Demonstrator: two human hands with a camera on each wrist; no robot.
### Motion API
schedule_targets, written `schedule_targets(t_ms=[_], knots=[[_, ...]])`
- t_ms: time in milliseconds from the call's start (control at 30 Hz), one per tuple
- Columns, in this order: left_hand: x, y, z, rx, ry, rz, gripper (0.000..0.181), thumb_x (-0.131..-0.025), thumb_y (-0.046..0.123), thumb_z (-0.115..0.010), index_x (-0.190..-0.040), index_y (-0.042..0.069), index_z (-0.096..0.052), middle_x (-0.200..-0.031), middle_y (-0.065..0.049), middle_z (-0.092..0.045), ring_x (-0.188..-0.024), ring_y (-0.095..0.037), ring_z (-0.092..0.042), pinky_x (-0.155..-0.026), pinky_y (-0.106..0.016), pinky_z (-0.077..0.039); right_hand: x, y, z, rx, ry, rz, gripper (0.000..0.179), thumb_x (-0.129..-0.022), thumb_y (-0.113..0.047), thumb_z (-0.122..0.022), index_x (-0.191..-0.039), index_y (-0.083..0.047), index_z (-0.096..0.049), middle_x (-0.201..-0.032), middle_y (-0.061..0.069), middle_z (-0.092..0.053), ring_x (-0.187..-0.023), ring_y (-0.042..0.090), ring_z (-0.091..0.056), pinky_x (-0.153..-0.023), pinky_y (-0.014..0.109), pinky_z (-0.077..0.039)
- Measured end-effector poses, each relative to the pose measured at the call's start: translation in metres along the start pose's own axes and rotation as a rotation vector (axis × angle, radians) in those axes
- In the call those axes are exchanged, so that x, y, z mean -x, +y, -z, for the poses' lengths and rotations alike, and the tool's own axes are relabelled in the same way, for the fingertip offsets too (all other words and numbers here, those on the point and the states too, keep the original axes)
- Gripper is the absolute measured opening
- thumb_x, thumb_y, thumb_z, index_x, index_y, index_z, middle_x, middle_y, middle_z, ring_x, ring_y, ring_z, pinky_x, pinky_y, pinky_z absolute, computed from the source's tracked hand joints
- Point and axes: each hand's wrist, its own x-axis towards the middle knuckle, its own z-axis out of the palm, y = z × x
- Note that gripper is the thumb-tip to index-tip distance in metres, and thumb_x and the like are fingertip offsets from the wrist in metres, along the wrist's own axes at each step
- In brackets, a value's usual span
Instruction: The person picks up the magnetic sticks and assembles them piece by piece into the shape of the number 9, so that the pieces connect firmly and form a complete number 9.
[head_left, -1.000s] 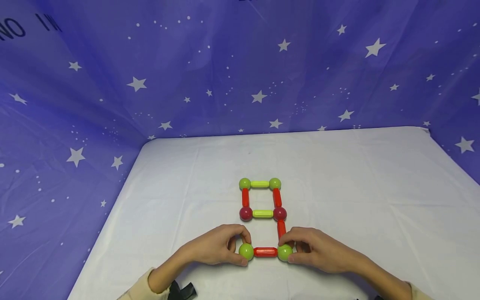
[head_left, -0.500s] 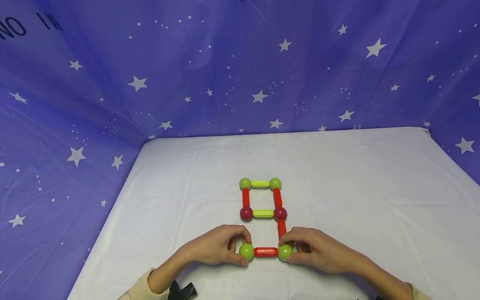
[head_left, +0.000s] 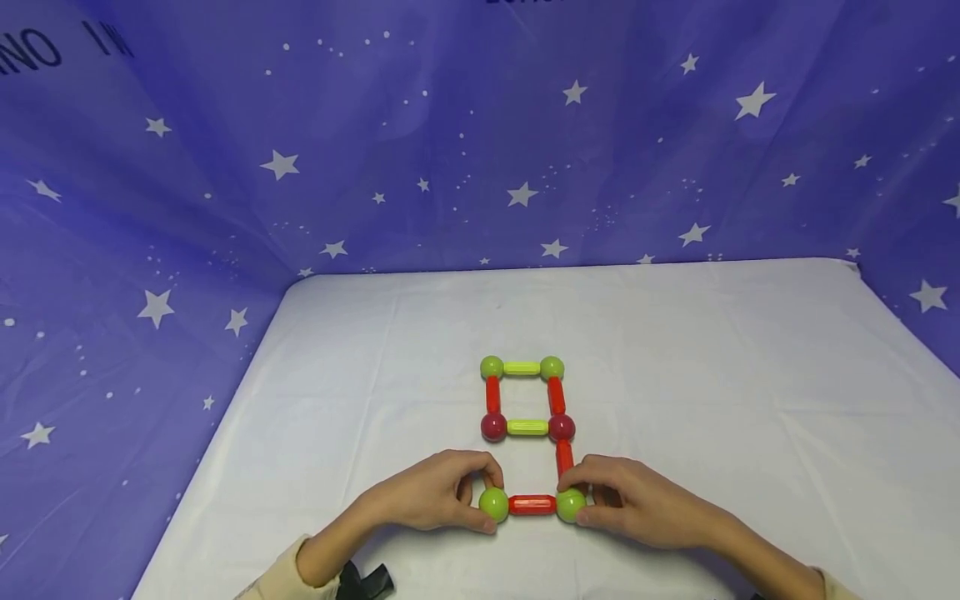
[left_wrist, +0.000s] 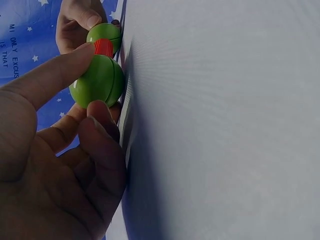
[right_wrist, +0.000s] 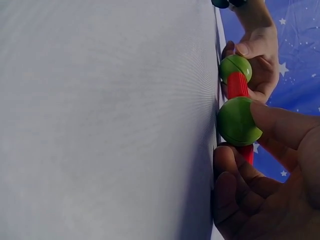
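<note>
A frame of balls and rods lies flat on the white cloth. At its near end my left hand pinches a green ball between thumb and fingers. My right hand pinches the other near green ball. Between these two balls runs a red rod. Another red rod leads from the right-hand green ball up to a dark red ball. Beyond, two dark red balls, two green balls, two yellow-green rods and two red rods form a closed square. In the left wrist view, thumb and fingertips touch the green ball.
White cloth covers the table, with a purple star-patterned curtain behind and at both sides. Below the left wrist, a black object shows at the front edge.
The head view has shifted very slightly. Both hands and the ball-and-rod frame stay in place.
</note>
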Motion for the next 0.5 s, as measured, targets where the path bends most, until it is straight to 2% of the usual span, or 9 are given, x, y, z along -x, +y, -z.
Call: schedule_targets(t_ms=[167, 267, 400, 500], knots=[[-0.001, 0.002, 0.002, -0.001, -0.01, 0.011, 0.034, -0.081, 0.027, -0.083, -0.107, 0.021, -0.062, -0.09, 0.01, -0.06, -0.058, -0.002, -0.049, -0.055, -0.019, -0.041, 0.0, 0.0, 0.001, 0.003, 0.003, 0.0, 0.025, -0.095, -0.034, -0.066, -0.119, -0.028, -0.065, -0.097, -0.012, -0.06, -0.082, 0.006, -0.055, -0.067, 0.024, -0.047], [-0.001, 0.004, 0.006, -0.031, 0.011, 0.025, 0.034, -0.083, 0.034, -0.081, -0.108, 0.019, -0.063, -0.092, 0.011, -0.061, -0.06, -0.003, -0.051, -0.058, -0.021, -0.043, 0.0, 0.0, 0.001, -0.001, -0.002, -0.002, 0.027, -0.095, -0.035, -0.066, -0.12, -0.027, -0.065, -0.097, -0.012, -0.06, -0.081, 0.007, -0.055, -0.067, 0.024, -0.047], [-0.001, 0.006, 0.019, -0.158, 0.11, 0.046, 0.033, -0.09, 0.044, -0.07, -0.11, 0.018, -0.064, -0.095, 0.013, -0.06, -0.067, -0.005, -0.052, -0.063, -0.024, -0.045, 0.001, -0.002, 0.004, 0.001, 0.009, -0.018, 0.032, -0.095, -0.035, -0.067, -0.125, -0.024, -0.064, -0.098, -0.011, -0.061, -0.082, 0.008, -0.056, -0.068, 0.024, -0.048], [-0.003, 0.006, 0.033, -0.284, 0.214, 0.059, 0.032, -0.095, 0.044, -0.063, -0.112, 0.017, -0.066, -0.097, 0.013, -0.061, -0.072, -0.006, -0.053, -0.067, -0.027, -0.046, 0.001, -0.004, 0.012, 0.037, 0.067, -0.013, 0.032, -0.096, -0.032, -0.066, -0.126, -0.021, -0.064, -0.095, -0.011, -0.062, -0.081, 0.008, -0.057, -0.068, 0.025, -0.049]])
